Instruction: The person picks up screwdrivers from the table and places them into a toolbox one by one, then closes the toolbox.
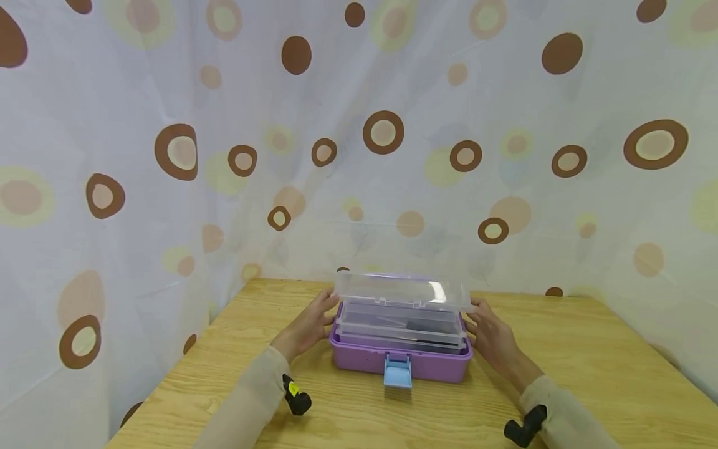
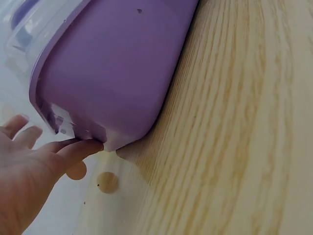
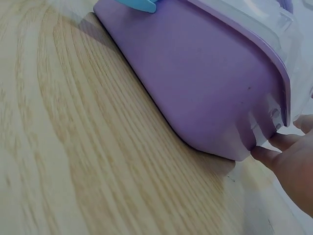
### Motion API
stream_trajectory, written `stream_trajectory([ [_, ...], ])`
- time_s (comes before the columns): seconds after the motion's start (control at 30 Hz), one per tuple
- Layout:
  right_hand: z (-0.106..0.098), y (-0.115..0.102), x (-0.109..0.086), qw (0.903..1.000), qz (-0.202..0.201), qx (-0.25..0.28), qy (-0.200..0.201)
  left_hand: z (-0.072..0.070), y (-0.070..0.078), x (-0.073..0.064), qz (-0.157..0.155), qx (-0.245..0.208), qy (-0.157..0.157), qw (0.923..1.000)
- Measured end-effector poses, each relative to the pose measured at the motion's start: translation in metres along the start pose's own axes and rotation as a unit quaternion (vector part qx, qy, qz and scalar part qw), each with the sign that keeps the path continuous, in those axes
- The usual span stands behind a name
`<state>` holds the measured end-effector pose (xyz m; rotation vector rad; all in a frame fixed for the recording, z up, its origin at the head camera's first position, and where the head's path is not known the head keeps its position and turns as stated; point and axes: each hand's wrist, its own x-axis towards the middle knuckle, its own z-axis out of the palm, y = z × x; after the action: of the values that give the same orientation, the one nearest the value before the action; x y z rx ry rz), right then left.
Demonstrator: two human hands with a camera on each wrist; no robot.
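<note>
A purple plastic storage box (image 1: 370,360) stands on the table, with its clear lid (image 1: 392,288) tilted partly up. Beneath the lid, clear trays (image 1: 370,329) sit inside the box, and something dark shows through them. From the front hangs a light-blue latch (image 1: 397,372), swung down. At the box's left end is my left hand (image 1: 307,324), its fingers extended and touching the side; the left wrist view shows fingertips against the purple wall (image 2: 112,63). My right hand (image 1: 495,337) rests fingertips on the opposite end, also seen against the wall (image 3: 195,73) in the right wrist view.
The wooden table (image 1: 437,418) runs out to both sides of the box. Behind and to the left hangs a white curtain (image 1: 359,187) with brown and pale circles. Black wrist devices (image 1: 297,399) are strapped over the light sleeves.
</note>
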<state>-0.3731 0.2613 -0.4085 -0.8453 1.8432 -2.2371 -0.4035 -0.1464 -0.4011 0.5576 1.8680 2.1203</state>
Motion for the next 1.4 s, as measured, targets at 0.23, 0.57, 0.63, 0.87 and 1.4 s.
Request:
stream_trajectory([
  [0.23,-0.001,0.000,-0.006,0.9992,0.023,0.009,-0.033,-0.003,0.000,-0.007,0.013,-0.012,-0.028,0.9995],
  [0.57,-0.011,0.003,-0.008,0.9920,0.020,0.040,-0.118,-0.013,-0.008,-0.014,0.024,-0.022,-0.061,0.9976],
  [0.63,-0.012,0.003,-0.008,0.9921,0.027,0.030,-0.119,-0.016,-0.009,-0.015,0.020,-0.026,-0.060,0.9976],
  [0.87,-0.013,0.005,-0.009,0.9945,0.045,-0.037,-0.088,-0.017,-0.008,-0.017,0.010,-0.043,-0.066,0.9968],
  [1.4,-0.015,0.007,-0.009,0.9903,0.065,-0.066,-0.104,-0.023,-0.010,-0.018,-0.007,-0.034,-0.088,0.9955],
])
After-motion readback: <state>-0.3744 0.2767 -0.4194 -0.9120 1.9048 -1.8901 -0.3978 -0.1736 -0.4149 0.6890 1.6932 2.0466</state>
